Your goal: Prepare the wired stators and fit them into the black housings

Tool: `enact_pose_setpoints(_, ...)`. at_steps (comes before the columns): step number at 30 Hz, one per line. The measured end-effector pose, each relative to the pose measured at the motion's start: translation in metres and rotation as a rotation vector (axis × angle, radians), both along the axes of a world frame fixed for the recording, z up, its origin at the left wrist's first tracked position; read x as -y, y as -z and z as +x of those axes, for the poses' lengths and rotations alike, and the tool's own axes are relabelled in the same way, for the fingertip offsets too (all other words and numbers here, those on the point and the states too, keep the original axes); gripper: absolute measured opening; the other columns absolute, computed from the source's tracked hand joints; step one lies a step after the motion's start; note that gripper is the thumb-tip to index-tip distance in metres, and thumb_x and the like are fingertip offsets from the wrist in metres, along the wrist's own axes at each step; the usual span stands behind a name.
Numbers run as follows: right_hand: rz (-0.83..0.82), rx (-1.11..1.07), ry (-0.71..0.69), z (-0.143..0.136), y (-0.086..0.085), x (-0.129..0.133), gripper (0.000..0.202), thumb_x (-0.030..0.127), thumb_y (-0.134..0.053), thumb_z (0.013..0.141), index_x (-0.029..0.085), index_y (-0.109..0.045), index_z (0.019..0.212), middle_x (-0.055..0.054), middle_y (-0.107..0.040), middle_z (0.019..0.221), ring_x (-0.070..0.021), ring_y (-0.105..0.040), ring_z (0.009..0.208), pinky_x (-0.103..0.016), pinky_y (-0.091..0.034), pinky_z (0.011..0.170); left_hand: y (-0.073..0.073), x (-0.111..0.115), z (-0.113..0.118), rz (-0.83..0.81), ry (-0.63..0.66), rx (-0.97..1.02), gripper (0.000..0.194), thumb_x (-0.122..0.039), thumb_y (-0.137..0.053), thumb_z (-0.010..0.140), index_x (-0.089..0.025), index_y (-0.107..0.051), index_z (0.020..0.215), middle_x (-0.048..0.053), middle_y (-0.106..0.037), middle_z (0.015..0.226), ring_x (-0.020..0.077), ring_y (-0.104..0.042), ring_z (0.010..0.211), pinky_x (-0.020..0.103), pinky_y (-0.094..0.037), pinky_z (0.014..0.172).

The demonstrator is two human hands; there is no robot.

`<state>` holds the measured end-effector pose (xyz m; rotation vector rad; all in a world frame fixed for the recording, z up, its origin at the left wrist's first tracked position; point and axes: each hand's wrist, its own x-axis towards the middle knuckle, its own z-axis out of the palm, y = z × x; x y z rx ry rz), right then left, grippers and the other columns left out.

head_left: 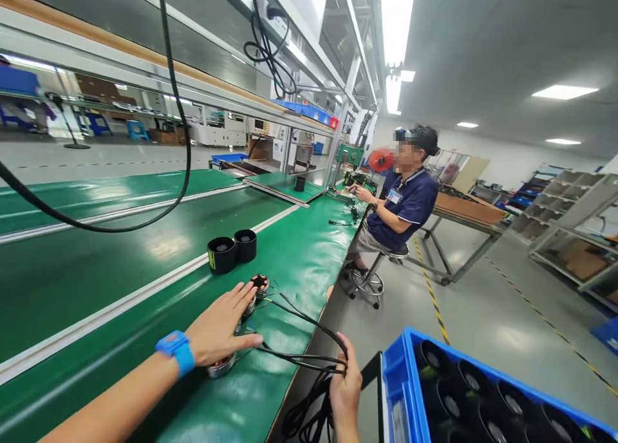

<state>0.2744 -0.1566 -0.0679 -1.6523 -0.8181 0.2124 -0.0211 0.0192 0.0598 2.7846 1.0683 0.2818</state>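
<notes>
While the left hand (219,330) lies spread, palm down, over round metal parts (222,367) near the long near edge of the green worktop (309,269), the right hand (346,386), well apart from it, is closed around black cables (315,401) just past that edge. Two black cylinders (222,257) stand side by side beyond the left fingertips. Outside the edge sits a blue crate (398,373) of similar cylinders.

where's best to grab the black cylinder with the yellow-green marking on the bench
Likely by the outer wall of the marked cylinder, wrapped from the picture's left: it stands upright with straight round sides, and the second cylinder crowds its right side. The left hand is nearer.
</notes>
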Motion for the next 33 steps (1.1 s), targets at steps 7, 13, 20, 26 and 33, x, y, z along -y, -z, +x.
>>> enact_pose_setpoints(7,-0.117,0.155,0.132,0.081,-0.029,-0.081,0.058,0.033,-0.036,0.091,0.015,-0.063,0.139,-0.017,-0.074,0.126,-0.0333,-0.073,0.114,-0.041,-0.058,0.091,-0.024,-0.108,0.123,0.051,0.009,0.062,0.109,-0.092,-0.05,0.085,-0.016,-0.039,0.162,0.016,-0.032,0.169,0.0396,-0.027,0.159,0.058,-0.025,0.13)
enact_pose_setpoints(13,-0.273,0.376,0.077,0.142,-0.057,-0.157,0.059,0.022,-0.034,0.085,0.017,-0.066,0.135,-0.015,-0.077,0.114,-0.0317,-0.074,0.107,-0.041,-0.057,0.085,-0.045,-0.122,0.179,0.138,-0.09,0.199,0.098,-0.08,-0.033,0.1,-0.011,-0.019,0.168,0.021,-0.009,0.175,0.0424,-0.005,0.163,0.065,-0.008,0.131)
enact_pose_setpoints(20,-0.433,0.583,-0.128,0.168,-0.079,-0.196,0.073,0.011,-0.052,0.076,0.014,-0.057,0.149,-0.02,-0.072,0.119,-0.0353,-0.07,0.113,-0.048,-0.054,0.095,0.018,0.02,0.144,-0.014,0.352,0.103,0.087,-0.08,-0.055,0.093,-0.034,-0.036,0.164,0.013,-0.02,0.173,0.0442,-0.021,0.16,0.072,-0.024,0.126)
enact_pose_setpoints(26,-0.329,0.806,-0.39,0.111,-0.126,-0.181,0.074,0.009,-0.054,0.082,0.02,-0.051,0.155,-0.015,-0.055,0.152,-0.0312,-0.05,0.143,-0.051,-0.037,0.122,0.028,0.055,0.14,-0.246,0.382,-0.056,0.072,-0.039,-0.08,0.086,-0.033,-0.054,0.153,0.016,-0.016,0.172,0.0476,-0.022,0.158,0.075,-0.03,0.123)
enact_pose_setpoints(33,-0.464,0.835,-0.64,-0.008,-0.123,-0.193,0.066,0.049,-0.056,0.103,0.013,-0.049,0.158,-0.022,-0.041,0.165,-0.0392,-0.034,0.156,-0.064,-0.026,0.127,0.012,0.094,0.148,-0.043,0.33,-0.023,0.037,-0.039,-0.067,0.098,-0.014,-0.071,0.125,0.021,-0.069,0.132,0.0358,-0.067,0.124,0.055,-0.048,0.118)
